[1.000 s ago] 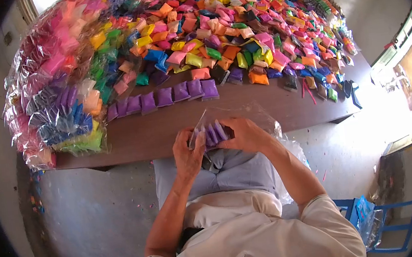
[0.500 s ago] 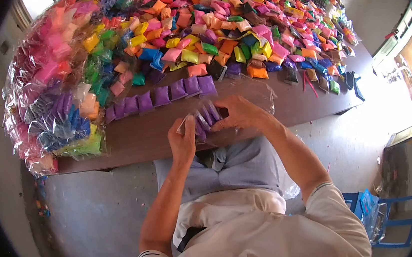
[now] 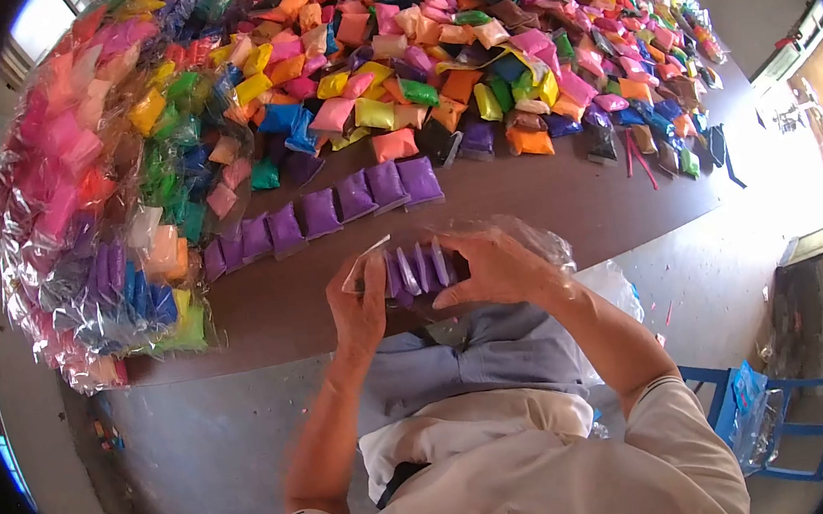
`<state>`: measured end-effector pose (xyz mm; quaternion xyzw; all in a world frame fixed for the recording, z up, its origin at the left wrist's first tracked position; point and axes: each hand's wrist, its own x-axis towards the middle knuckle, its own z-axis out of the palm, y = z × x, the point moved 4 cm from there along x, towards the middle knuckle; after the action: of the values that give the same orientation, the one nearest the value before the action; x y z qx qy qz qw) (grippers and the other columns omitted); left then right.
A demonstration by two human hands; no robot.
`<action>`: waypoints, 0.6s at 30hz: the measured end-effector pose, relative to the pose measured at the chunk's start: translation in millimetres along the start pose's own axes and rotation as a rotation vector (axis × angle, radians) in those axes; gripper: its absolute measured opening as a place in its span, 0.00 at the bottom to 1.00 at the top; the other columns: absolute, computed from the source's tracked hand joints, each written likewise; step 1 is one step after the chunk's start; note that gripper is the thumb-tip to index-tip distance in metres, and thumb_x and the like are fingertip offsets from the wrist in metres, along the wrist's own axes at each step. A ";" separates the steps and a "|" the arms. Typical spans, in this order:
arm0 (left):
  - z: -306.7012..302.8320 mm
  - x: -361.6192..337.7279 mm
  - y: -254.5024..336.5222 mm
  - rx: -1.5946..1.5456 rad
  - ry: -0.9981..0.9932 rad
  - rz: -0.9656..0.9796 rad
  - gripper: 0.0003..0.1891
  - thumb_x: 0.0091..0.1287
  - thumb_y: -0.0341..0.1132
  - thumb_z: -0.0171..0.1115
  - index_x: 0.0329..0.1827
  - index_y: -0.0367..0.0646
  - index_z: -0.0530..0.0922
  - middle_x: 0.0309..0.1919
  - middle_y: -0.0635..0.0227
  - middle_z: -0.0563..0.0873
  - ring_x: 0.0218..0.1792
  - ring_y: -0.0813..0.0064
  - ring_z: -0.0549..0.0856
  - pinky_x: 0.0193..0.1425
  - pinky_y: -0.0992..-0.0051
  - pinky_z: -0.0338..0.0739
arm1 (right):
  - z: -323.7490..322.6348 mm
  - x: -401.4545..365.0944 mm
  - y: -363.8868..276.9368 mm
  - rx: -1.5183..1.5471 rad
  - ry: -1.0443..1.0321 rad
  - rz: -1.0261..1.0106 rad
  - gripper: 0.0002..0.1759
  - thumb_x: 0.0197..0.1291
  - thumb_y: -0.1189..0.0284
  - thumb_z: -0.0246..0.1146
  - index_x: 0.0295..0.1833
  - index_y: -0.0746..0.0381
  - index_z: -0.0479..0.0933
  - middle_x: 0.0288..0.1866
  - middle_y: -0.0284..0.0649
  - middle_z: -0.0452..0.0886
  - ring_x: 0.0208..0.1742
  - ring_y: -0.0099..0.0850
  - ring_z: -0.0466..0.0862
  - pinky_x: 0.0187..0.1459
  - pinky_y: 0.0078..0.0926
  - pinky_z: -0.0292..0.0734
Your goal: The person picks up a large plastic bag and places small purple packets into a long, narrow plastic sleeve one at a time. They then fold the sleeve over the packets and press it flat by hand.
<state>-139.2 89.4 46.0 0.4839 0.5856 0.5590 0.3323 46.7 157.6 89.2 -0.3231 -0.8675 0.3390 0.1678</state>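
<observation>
Several small purple packets (image 3: pixel 420 270) stand on edge in a stack, squeezed between my two hands over the table's front edge. My left hand (image 3: pixel 358 305) closes on the stack's left end, with a pale, shiny flat edge (image 3: pixel 367 255) sticking up by the thumb. From the right, my right hand (image 3: pixel 498 266) grips the other end, fingers and thumb bent round it. Crinkled clear plastic (image 3: pixel 542 240) lies about the back of that hand and its wrist. Beyond my hands, a slanting row of purple packets (image 3: pixel 321 213) lies on the brown table (image 3: pixel 515 194).
A large heap of multicoloured packets (image 3: pixel 390 49) covers the back of the table. Clear bags filled with packets (image 3: pixel 76 212) are piled along the left side. A blue chair (image 3: pixel 820 425) with plastic on it stands at the lower right.
The stack of purple packets, with both hands on it, sits lower in the view and more upright. The clear plastic has shifted up around my right hand and wrist. The view has tilted slightly.
</observation>
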 end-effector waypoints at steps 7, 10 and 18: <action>-1.2 0.1 -0.7 0.013 0.022 0.043 0.13 0.74 0.37 0.57 0.43 0.31 0.79 0.34 0.67 0.83 0.37 0.81 0.78 0.44 0.77 0.74 | 9.3 2.4 1.1 -0.094 0.061 -0.067 0.46 0.41 0.60 0.77 0.67 0.62 0.68 0.49 0.54 0.82 0.49 0.54 0.82 0.51 0.45 0.76; 0.6 0.5 -9.7 -0.068 0.043 0.021 0.12 0.72 0.36 0.58 0.43 0.32 0.79 0.33 0.65 0.83 0.36 0.78 0.79 0.41 0.78 0.74 | 0.8 -5.3 -10.4 -0.051 -0.074 0.189 0.49 0.44 0.61 0.77 0.71 0.60 0.61 0.45 0.56 0.83 0.45 0.53 0.84 0.48 0.47 0.77; -0.4 5.8 1.8 0.072 0.012 0.095 0.08 0.70 0.32 0.58 0.40 0.34 0.80 0.33 0.62 0.83 0.32 0.74 0.80 0.39 0.77 0.74 | -40.0 -30.3 -44.9 0.069 -0.353 0.198 0.44 0.52 0.64 0.74 0.71 0.62 0.59 0.33 0.45 0.84 0.34 0.49 0.85 0.36 0.40 0.79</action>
<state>-141.0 94.6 48.7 0.5193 0.5836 0.5557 0.2844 69.3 131.2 146.9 -0.3365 -0.8352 0.4348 -0.0100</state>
